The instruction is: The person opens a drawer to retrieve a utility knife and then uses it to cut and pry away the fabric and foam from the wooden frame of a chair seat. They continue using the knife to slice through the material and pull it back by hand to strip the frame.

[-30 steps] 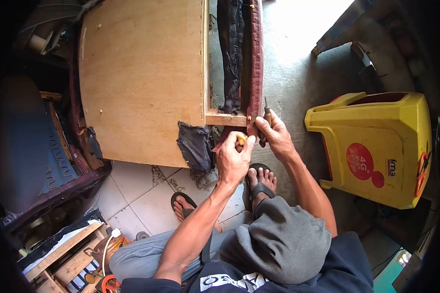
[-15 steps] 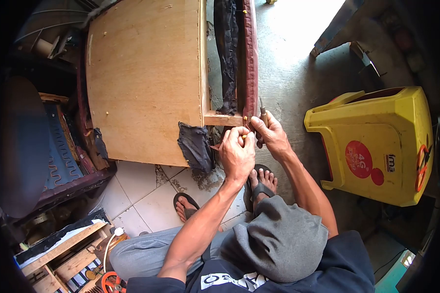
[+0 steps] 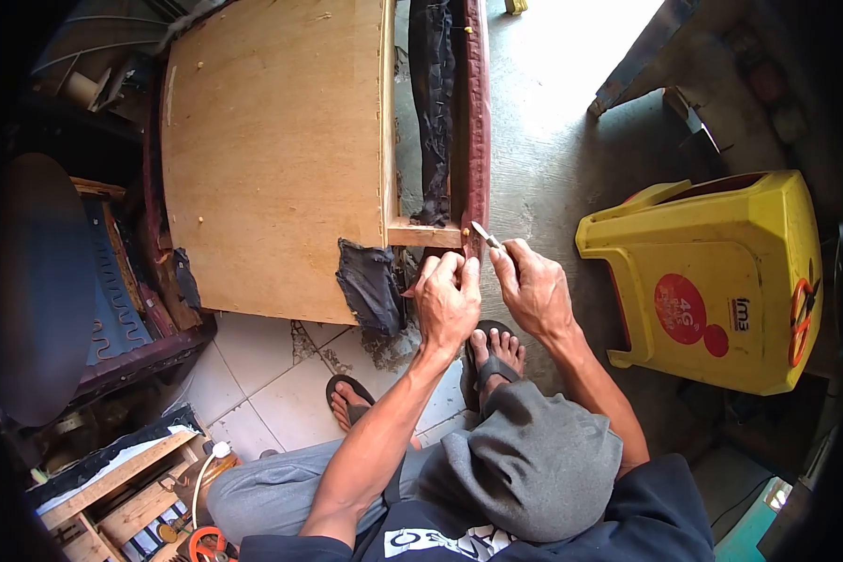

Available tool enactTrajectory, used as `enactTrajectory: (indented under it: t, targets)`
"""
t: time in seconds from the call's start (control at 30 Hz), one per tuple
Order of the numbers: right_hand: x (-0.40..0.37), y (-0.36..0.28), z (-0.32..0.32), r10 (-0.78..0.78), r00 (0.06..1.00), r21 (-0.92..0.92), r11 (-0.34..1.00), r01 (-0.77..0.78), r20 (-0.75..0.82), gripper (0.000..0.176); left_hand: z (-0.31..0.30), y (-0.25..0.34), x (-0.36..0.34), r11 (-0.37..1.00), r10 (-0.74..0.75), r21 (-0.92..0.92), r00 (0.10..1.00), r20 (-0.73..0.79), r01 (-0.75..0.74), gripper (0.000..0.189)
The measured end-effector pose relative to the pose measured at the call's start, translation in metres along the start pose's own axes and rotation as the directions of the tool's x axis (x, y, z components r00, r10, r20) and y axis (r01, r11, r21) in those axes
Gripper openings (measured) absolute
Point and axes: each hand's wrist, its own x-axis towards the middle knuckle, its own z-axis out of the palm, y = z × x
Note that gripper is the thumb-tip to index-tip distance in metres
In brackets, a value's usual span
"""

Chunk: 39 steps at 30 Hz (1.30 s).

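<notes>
My left hand [image 3: 448,302] is closed at the lower corner of an upturned upholstered frame, fingers pinching the loose end of its maroon covering [image 3: 478,140]. In my right hand [image 3: 539,295] is a small knife-like tool [image 3: 486,236] with a pale, pointed blade, its handle mostly hidden by the fingers. The blade tip lies close to the maroon edge, beside a small yellow peg [image 3: 465,231]; whether it touches cannot be made out. Just left of my left hand, a torn black cloth flap [image 3: 373,281] hangs from the frame's plywood panel [image 3: 276,159].
A yellow plastic stool [image 3: 698,281] lies tipped over at right, with orange-handled scissors [image 3: 801,323] on it. Another seat with exposed springs [image 3: 112,300] stands at left. Wooden slats [image 3: 122,478] sit at lower left. My sandalled feet [image 3: 496,356] are below my hands.
My right hand has drawn slightly down and right, and the tool has turned so its blade points up-left toward the maroon edge. My left hand stays at the corner, shifted slightly.
</notes>
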Motion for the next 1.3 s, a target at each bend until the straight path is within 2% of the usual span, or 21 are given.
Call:
enactTrajectory:
  t: [0.07, 0.1, 0.23, 0.33, 0.43, 0.53, 0.6, 0.67, 0.7, 0.73, 0.8, 0.83, 0.87, 0.93, 0.97, 1.0, 1.07, 1.1, 1.17, 1.27, 1.3]
  targets:
    - [0.002, -0.006, -0.005, 0.0, 1.0, -0.047, 0.999, 0.001, 0.015, 0.022, 0.005, -0.005, -0.004, 0.991, 0.122, 0.058, 0.987, -0.105, -0.117, 0.024]
    - [0.003, -0.009, -0.008, 0.004, 1.0, -0.092, 0.996, -0.001, 0.026, 0.021, 0.007, -0.004, -0.005, 0.995, 0.103, 0.011, 0.986, -0.134, -0.102, 0.022]
    - [0.006, -0.012, -0.009, 0.006, 0.999, -0.127, 0.992, -0.001, 0.035, 0.019, 0.006, -0.005, -0.005, 0.995, 0.063, -0.068, 0.993, -0.097, -0.069, 0.021]
    - [0.009, -0.021, -0.01, -0.039, 0.999, -0.188, 0.981, 0.044, 0.027, 0.021, 0.007, -0.004, -0.004, 0.996, 0.085, -0.014, 0.993, -0.084, -0.086, 0.021]
    - [0.016, -0.031, -0.015, -0.004, 0.993, -0.335, 0.941, 0.043, 0.115, 0.027, 0.002, 0.003, -0.006, 0.998, 0.036, -0.039, 0.997, -0.073, -0.039, 0.022]
    - [0.016, -0.034, -0.014, 0.02, 0.991, -0.351, 0.936, 0.027, 0.129, 0.029, 0.003, -0.002, -0.005, 0.994, 0.111, 0.0, 0.986, -0.122, -0.112, 0.021]
    - [0.009, -0.013, -0.004, -0.022, 0.993, -0.261, 0.964, 0.051, 0.113, 0.025, 0.003, -0.003, -0.009, 0.995, 0.084, -0.054, 0.992, -0.095, -0.09, 0.017]
    - [0.007, 0.012, 0.011, -0.149, 0.988, 0.009, 0.989, 0.149, -0.051, 0.017, 0.005, -0.007, -0.006, 0.989, -0.02, -0.145, 0.999, -0.047, 0.013, 0.017]
    - [0.006, 0.012, 0.015, -0.133, 0.989, 0.077, 0.987, 0.138, -0.071, 0.013, 0.003, -0.004, -0.006, 0.983, -0.062, -0.175, 0.998, -0.017, 0.059, 0.017]
    - [0.006, 0.013, 0.019, -0.124, 0.99, 0.083, 0.988, 0.129, -0.07, 0.013, 0.002, -0.005, -0.006, 0.984, -0.066, -0.167, 0.998, -0.011, 0.063, 0.017]
    - [0.005, 0.013, 0.027, -0.086, 0.994, 0.056, 0.994, 0.09, -0.066, 0.013, 0.001, -0.008, -0.007, 0.993, 0.086, -0.073, 0.995, -0.047, -0.089, 0.018]
    - [0.005, 0.005, 0.026, -0.123, 0.989, -0.04, 0.992, 0.12, -0.083, 0.013, 0.002, -0.006, -0.007, 0.993, 0.069, -0.094, 0.996, -0.065, -0.075, 0.019]
    - [0.011, 0.008, 0.027, -0.124, 0.988, -0.036, 0.992, 0.122, -0.088, 0.013, 0.003, -0.006, -0.005, 0.993, 0.074, -0.089, 0.995, -0.066, -0.079, 0.019]
    - [0.014, 0.009, 0.028, -0.106, 0.991, 0.038, 0.993, 0.109, -0.081, 0.013, 0.001, -0.004, -0.006, 0.994, 0.083, -0.059, 0.993, -0.089, -0.088, 0.02]
    - [0.016, 0.018, 0.033, -0.098, 0.991, 0.207, 0.972, 0.115, -0.091, 0.018, -0.001, -0.003, -0.006, 0.993, 0.073, -0.086, 0.995, -0.07, -0.079, 0.021]
    - [0.023, 0.026, 0.042, -0.122, 0.988, 0.203, 0.969, 0.14, -0.099, 0.018, -0.001, -0.003, -0.006, 0.996, 0.025, -0.084, 0.998, -0.056, -0.03, 0.022]
    - [0.017, 0.035, 0.064, 0.112, 0.983, 0.427, 0.903, -0.038, -0.149, 0.024, -0.001, -0.004, -0.007, 0.994, 0.055, -0.087, 0.998, -0.044, -0.058, 0.018]
    - [0.018, 0.034, 0.067, 0.123, 0.98, 0.451, 0.892, -0.039, -0.159, 0.029, 0.0, -0.001, -0.003, 0.995, 0.054, -0.084, 0.997, -0.056, -0.059, 0.018]
    - [0.016, 0.036, 0.065, 0.145, 0.984, 0.479, 0.874, -0.077, -0.106, 0.028, -0.003, 0.002, -0.006, 0.978, 0.206, 0.029, 0.959, -0.197, -0.204, 0.015]
    - [-0.005, 0.04, 0.052, 0.208, 0.978, 0.433, 0.884, -0.177, -0.026, 0.028, -0.014, 0.023, 0.009, 0.974, 0.225, 0.071, 0.953, -0.204, -0.215, 0.019]
    - [-0.01, 0.043, 0.051, 0.245, 0.97, 0.472, 0.856, -0.21, -0.012, 0.028, -0.013, 0.02, 0.021, 0.944, 0.323, 0.13, 0.928, -0.186, -0.303, 0.024]
